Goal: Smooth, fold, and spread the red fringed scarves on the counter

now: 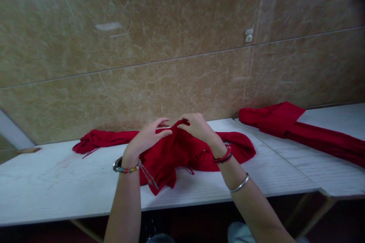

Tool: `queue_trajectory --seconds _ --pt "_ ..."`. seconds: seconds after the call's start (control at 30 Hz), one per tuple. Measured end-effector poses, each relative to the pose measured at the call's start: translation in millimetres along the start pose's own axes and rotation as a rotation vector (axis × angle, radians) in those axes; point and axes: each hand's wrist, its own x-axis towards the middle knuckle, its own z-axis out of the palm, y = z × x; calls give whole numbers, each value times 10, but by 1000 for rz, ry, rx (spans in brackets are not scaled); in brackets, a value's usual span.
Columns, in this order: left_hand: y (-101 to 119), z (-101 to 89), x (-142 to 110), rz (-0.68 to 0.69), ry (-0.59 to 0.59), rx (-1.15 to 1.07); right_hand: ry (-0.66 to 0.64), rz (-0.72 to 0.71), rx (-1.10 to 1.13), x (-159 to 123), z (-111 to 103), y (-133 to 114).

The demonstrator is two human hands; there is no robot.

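A crumpled red garment lies on the white table, one long narrow part stretching left and a loop of cloth curving out at the right. Thin red cords show at its left end and near its front edge. My right hand pinches a raised fold of it between thumb and fingers. Just left of that fold, my left hand is held over the cloth with a gap between thumb and fingers and nothing gripped. Bracelets circle both wrists. The garment's underside is hidden.
The white table runs along a brown marbled tile wall. A second red garment lies at the right, across a seam in the tabletop. A small white fitting is on the wall. Dark space shows below the table's front edge.
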Motion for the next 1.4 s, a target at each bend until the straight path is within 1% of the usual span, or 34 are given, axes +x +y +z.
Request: queue_trajectory --seconds 0.03,0.07,0.17,0.2,0.23,0.27,0.33,0.37,0.4,0.47,0.53,0.57,0.63,0.7,0.77,0.87,0.93,0.97,1.0,1.03,1.1,1.17,1.23,1.3,1.37,1.4 --pt "47 28 18 11 -25 -20 8 1 -4 -2 -2 -14" --pt "81 47 34 13 -22 -16 17 -1 -4 -5 -8 -22" --pt "115 68 63 31 82 19 20 -37 38 -21 -41 -37" --pt "111 68 67 52 93 -2 12 -52 56 -27 -53 -41" --pt "105 68 69 73 70 -40 3 -62 67 -33 -64 -47" --pt "98 66 69 86 24 -86 -4 -66 70 -39 -71 -51" --pt "85 57 64 77 -83 -168 -3 -55 50 -46 -77 -58" --pt "81 49 60 61 -114 -194 2 -46 38 -49 -76 -58" --pt "78 38 55 42 -118 -209 4 -39 30 -50 -74 -56" --pt "79 12 42 9 -77 -223 -11 -34 22 -52 -68 -46" --pt "86 -18 28 -9 -4 -232 -61 -38 7 -49 -61 -25" --pt "87 -36 22 -14 53 -234 -93 -42 -5 -46 -57 -9" --pt "76 -79 10 -26 204 -228 -151 -37 -40 -34 -47 34" --pt "33 -144 -9 -41 392 -214 -185 -21 -75 -19 -30 92" --pt "-45 -236 -48 -61 570 -190 -190 9 -115 -10 -11 154" --pt "-199 -399 -140 -118 782 -99 -207 81 -153 -13 13 231" --pt "-299 -488 -198 -176 883 -15 -238 129 -180 -20 22 263" --pt "-342 -518 -218 -203 905 28 -245 144 -198 -21 26 274" --pt "-377 -535 -228 -229 895 67 -241 155 -214 -20 31 283" --pt "-403 -540 -229 -255 851 102 -223 159 -220 -15 39 289" --pt "-424 -508 -203 -286 687 149 -174 143 -181 -1 70 293" --pt "-397 -430 -150 -268 512 145 -136 99 -76 11 131 276" --pt "-318 -327 -88 -198 395 99 -134 39 56 11 216 226" --pt "-199 -227 -35 -116 340 42 -190 -46 186 3 310 145" --pt "-73 -160 -3 -58 341 21 -286 -118 273 -4 392 60" --pt "-19 -145 3 -39 363 29 -329 -128 287 -5 422 28"
